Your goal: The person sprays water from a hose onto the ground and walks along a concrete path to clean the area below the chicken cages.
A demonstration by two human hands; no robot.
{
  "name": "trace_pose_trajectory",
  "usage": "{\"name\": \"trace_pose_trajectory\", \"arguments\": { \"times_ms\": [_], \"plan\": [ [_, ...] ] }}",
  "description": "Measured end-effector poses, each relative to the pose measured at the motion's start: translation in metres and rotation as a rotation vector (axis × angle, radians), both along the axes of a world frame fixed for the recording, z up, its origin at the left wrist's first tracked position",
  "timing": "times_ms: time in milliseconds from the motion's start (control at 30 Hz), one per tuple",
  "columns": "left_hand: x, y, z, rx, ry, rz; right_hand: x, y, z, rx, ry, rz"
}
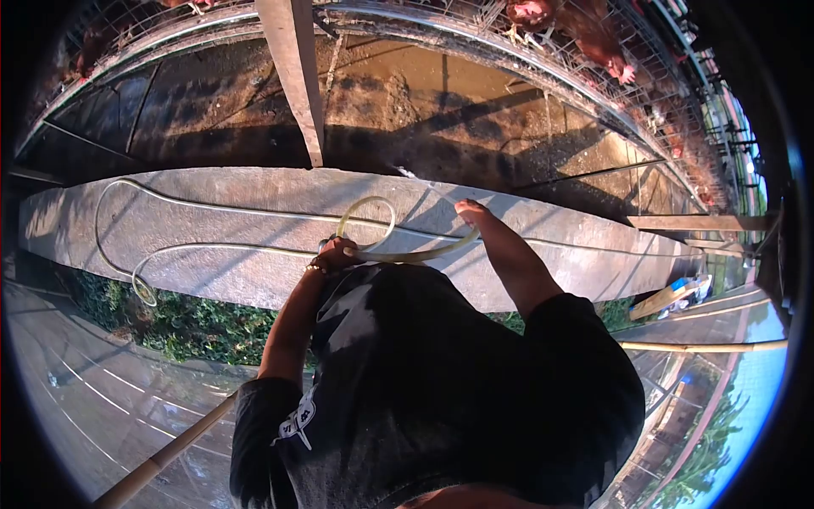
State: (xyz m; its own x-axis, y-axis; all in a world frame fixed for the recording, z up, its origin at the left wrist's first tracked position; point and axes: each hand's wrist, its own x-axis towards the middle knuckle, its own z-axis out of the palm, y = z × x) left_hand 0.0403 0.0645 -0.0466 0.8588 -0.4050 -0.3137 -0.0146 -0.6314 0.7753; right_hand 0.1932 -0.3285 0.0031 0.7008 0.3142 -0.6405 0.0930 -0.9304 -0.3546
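Observation:
A pale yellowish, see-through hose [424, 253] runs between my two hands and loops above the concrete walkway. My left hand [341, 252], with a bracelet at its wrist, is closed around the hose near the loop. My right hand [471, 212] is raised farther right and closed on the hose near its end. A white streak that looks like water spray [406, 172] shows to the upper left of my right hand, over the walkway's far edge. My right fingers partly hide the hose's tip.
More hose lies in long bends on the concrete walkway [203, 276]. Beyond it is wet brown ground [365, 102] beneath wire cages with brown hens [593, 42]. A wooden post [292, 76] stands ahead. Green plants [212, 327] and a bamboo pole [170, 450] are behind me.

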Motion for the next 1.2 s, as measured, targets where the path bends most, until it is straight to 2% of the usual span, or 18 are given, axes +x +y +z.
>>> {"name": "trace_pose_trajectory", "arguments": {
  "times_ms": [100, 167, 233, 333, 433, 533, 633, 833, 967, 1133, 1200],
  "plan": [
    [0.005, 0.014, 0.000, 0.007, 0.040, -0.031, -0.001, 0.005, -0.004, 0.023, -0.016, 0.086],
    [0.006, 0.021, 0.000, 0.016, -0.021, -0.067, -0.004, 0.021, 0.004, 0.032, 0.012, 0.034],
    [0.003, 0.030, -0.008, 0.032, -0.128, -0.106, -0.003, 0.030, -0.006, 0.018, 0.098, -0.123],
    [0.003, 0.042, -0.008, -0.047, -0.041, -0.100, -0.005, 0.027, -0.040, -0.136, 0.058, -0.084],
    [0.006, 0.051, 0.008, -0.126, -0.075, -0.098, -0.012, 0.042, -0.023, -0.106, 0.087, -0.197],
    [0.009, 0.058, 0.019, -0.054, -0.085, -0.138, -0.014, 0.049, -0.021, -0.142, 0.076, 0.045],
    [0.008, 0.065, -0.002, 0.027, -0.024, -0.200, -0.020, 0.056, -0.020, -0.090, 0.072, -0.011],
    [0.007, 0.075, -0.014, 0.050, -0.080, -0.199, -0.032, 0.068, -0.019, -0.097, 0.090, -0.351],
    [0.008, 0.081, -0.012, -0.006, -0.094, -0.179, -0.032, 0.059, -0.041, -0.126, 0.004, -0.150],
    [0.010, 0.085, -0.009, -0.037, -0.082, -0.160, -0.034, 0.066, -0.030, -0.126, -0.060, -0.010],
    [0.012, 0.087, -0.010, -0.008, -0.071, -0.179, -0.034, 0.070, -0.028, -0.114, -0.010, -0.182]
  ]
}}
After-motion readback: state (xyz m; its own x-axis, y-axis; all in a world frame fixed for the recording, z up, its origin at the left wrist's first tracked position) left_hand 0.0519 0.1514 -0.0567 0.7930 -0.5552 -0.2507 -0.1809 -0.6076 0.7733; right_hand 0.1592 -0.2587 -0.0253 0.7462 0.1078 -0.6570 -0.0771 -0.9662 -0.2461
